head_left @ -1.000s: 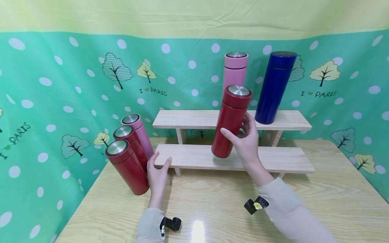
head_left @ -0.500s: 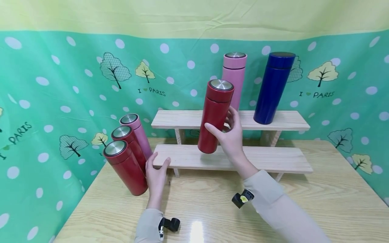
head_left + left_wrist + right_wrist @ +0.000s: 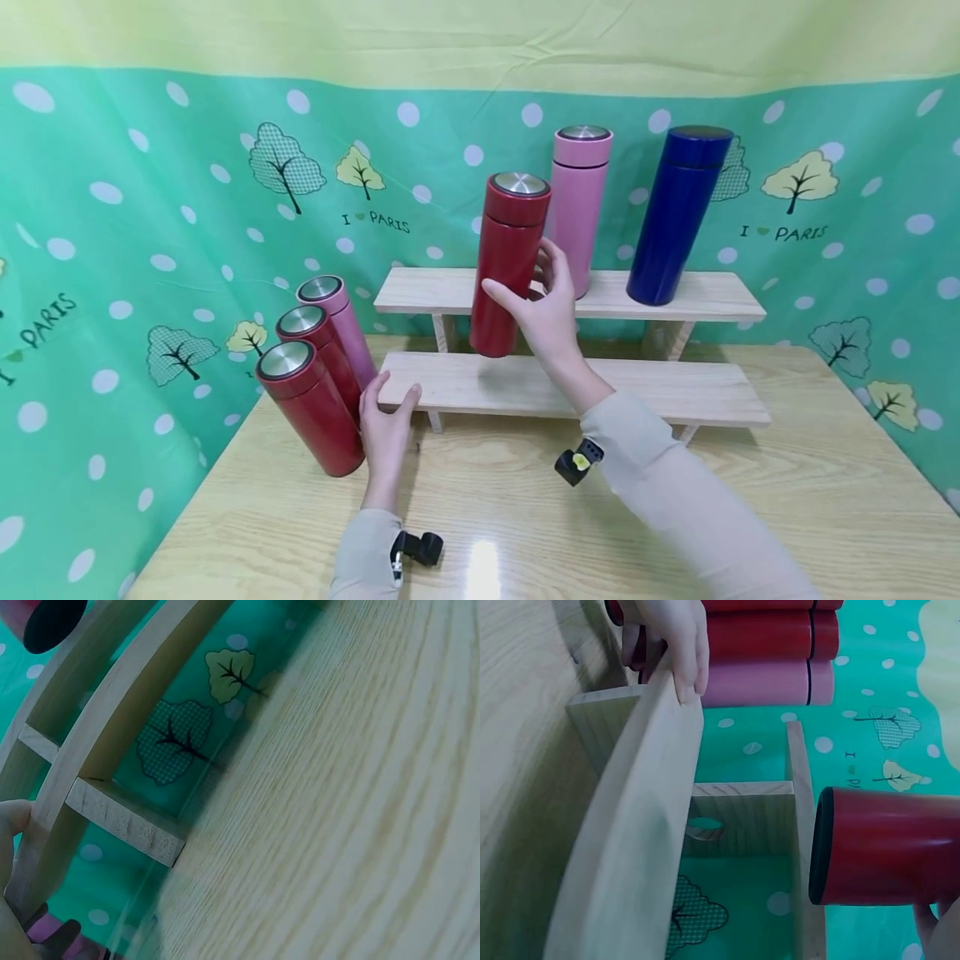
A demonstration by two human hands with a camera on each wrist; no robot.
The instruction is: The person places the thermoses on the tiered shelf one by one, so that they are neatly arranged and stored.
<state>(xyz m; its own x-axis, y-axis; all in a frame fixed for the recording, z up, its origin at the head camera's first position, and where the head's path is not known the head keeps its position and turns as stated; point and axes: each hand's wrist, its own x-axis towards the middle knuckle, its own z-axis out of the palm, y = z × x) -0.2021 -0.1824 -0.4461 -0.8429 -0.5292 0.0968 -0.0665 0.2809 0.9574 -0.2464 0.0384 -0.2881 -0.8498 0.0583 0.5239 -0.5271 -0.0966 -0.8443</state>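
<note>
Since a second ago, the right hand (image 3: 551, 312) has carried its red thermos (image 3: 510, 267) leftward and upward, uncovering most of the tall pink thermos (image 3: 581, 200) behind, while the left hand has stayed in place. That red thermos is now off the boards, close to the front edge of the upper wooden shelf (image 3: 427, 287), left of the tall pink thermos and above the lower wooden shelf (image 3: 667, 392). Its silver-topped lid faces up, and the body tilts slightly in the head view. The right thumb lies across the front and the fingers wrap the right side, clamped on it below the middle. The left hand (image 3: 386, 433) grips the left end of the lower wooden shelf, thumb and fingers spread apart with the board between them. Just left of that hand, a front red thermos (image 3: 318, 417), a middle red thermos (image 3: 333, 358) and a rear pink thermos (image 3: 352, 333) stand in a row on the wood-grain table (image 3: 525, 508). On the upper wooden shelf, a dark blue thermos (image 3: 678, 217) stands right of the tall pink thermos. Behind everything hangs a green and yellow cloth (image 3: 450, 125) printed with dots, trees and "PARIS" lettering.
</note>
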